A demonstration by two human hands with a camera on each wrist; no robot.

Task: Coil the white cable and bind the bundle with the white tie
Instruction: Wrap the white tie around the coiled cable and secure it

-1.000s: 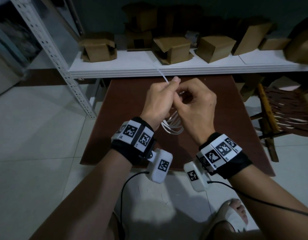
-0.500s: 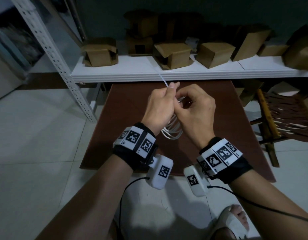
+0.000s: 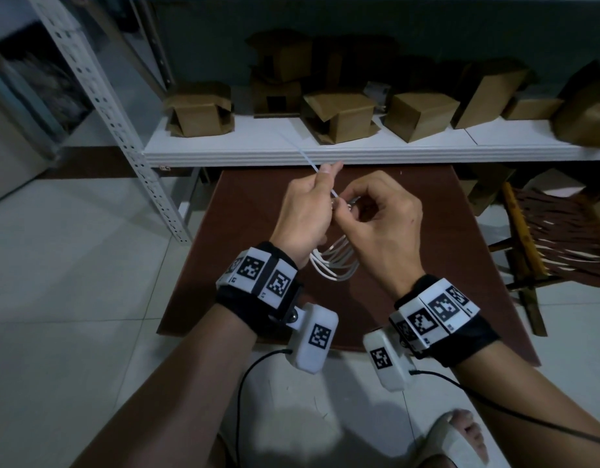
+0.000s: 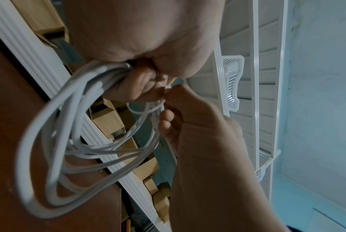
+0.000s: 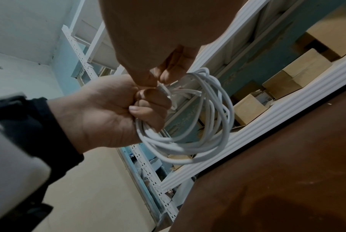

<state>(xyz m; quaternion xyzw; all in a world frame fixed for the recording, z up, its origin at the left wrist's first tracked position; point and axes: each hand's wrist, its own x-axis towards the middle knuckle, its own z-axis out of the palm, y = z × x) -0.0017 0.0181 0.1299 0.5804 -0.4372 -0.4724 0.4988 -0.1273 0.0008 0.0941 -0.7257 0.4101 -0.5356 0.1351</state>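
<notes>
The white cable (image 3: 332,265) hangs as a coil of several loops between my hands, above the brown table (image 3: 258,214). My left hand (image 3: 329,177) curls its fingers round the top of the coil (image 5: 218,109) and pinches the white tie (image 3: 305,157), whose thin tail sticks up and to the left past the thumb. My right hand (image 3: 346,206) pinches the tie's small loop (image 4: 142,111) where it goes round the bundle (image 4: 49,141). Both hands touch there; the tie's head is hidden between the fingertips.
A white shelf (image 3: 393,153) with several brown cardboard boxes (image 3: 339,116) runs behind the table. A perforated metal post (image 3: 123,130) slants at the left. A wooden chair (image 3: 562,231) stands at the right. My foot (image 3: 457,444) rests on the tiled floor below.
Both hands have stayed together on the bundle and sit slightly lower in view. More of the tie's tail now shows beyond the left thumb.
</notes>
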